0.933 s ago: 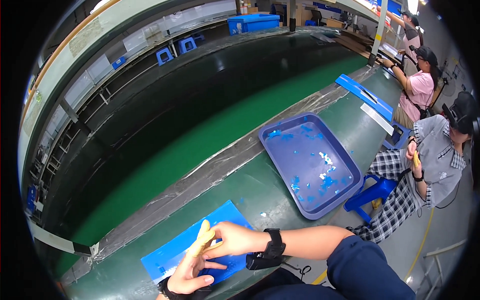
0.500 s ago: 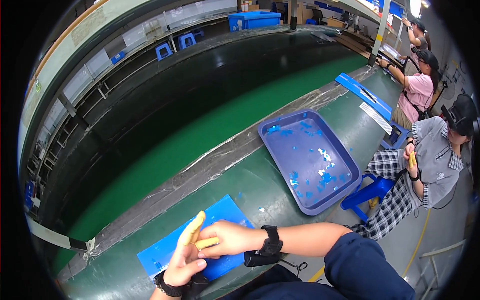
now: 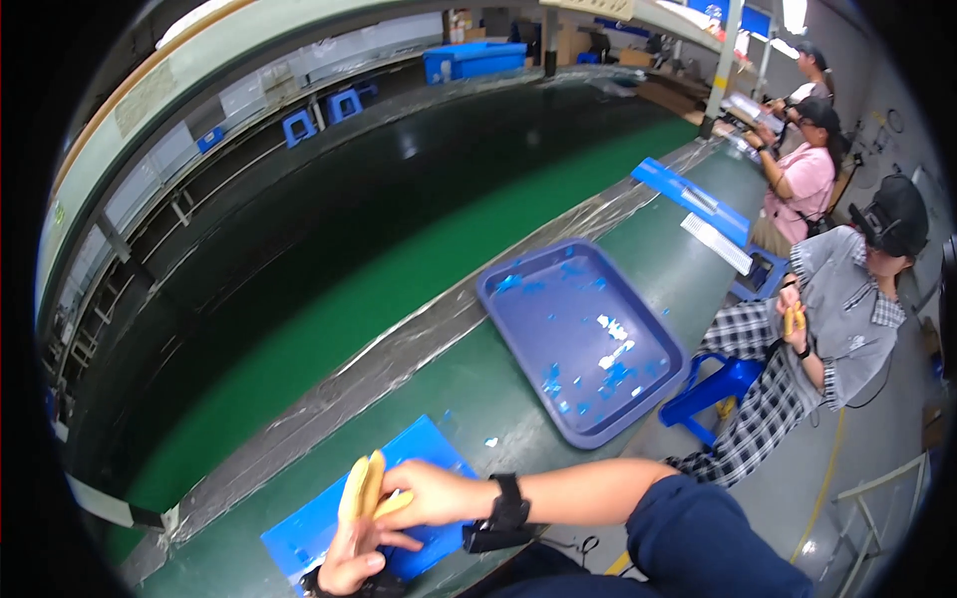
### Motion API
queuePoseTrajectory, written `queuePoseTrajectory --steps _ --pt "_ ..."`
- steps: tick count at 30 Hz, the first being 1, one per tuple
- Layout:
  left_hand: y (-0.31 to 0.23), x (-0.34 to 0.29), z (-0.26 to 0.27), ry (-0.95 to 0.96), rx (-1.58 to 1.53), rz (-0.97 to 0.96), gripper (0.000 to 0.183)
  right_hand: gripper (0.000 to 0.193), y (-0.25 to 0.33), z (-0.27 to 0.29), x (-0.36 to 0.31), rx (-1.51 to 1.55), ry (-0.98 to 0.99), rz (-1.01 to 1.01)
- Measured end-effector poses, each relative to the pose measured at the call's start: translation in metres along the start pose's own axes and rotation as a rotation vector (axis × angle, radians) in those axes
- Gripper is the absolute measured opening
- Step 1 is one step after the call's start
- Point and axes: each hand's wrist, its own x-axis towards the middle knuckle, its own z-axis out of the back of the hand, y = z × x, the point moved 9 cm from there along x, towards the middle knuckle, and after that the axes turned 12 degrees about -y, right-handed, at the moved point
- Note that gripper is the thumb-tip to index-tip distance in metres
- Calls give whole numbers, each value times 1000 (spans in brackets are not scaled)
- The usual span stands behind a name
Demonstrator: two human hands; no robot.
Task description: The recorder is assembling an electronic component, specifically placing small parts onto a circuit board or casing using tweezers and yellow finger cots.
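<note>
In front of me my left hand [image 3: 351, 546] is raised over a blue mat [image 3: 424, 453]. Two of its fingers point upward in yellow finger covers [image 3: 356, 486], the rest is bare. My right hand [image 3: 436, 495] comes in from the right and meets the left at its fingers. Its fingers are bent, one of them in a yellow cover too, and whatever lies between them is hidden. Dark bands circle both wrists. Small blue bits lie on the mat.
Beyond my right hand, a purple-blue tray [image 3: 488, 289] holds scattered blue and white scraps. Farther along the green table [image 3: 449, 399] lie a blue board [image 3: 688, 194] and a white strip [image 3: 716, 244]. A co-worker [image 3: 842, 299] sits at the right, with others behind.
My hands have shifted slightly left and down in the picture. Two yellow-covered left fingers now show apart. The whole scene has slid left as my head turned.
</note>
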Motion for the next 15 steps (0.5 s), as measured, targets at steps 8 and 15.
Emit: queuePoseTrajectory --steps 8,15 --pt "18 -11 2 21 405 174 92 14 6 -6 1 82 71 22" --pt "11 7 18 -165 268 178 59 12 9 -5 4 107 84 16"
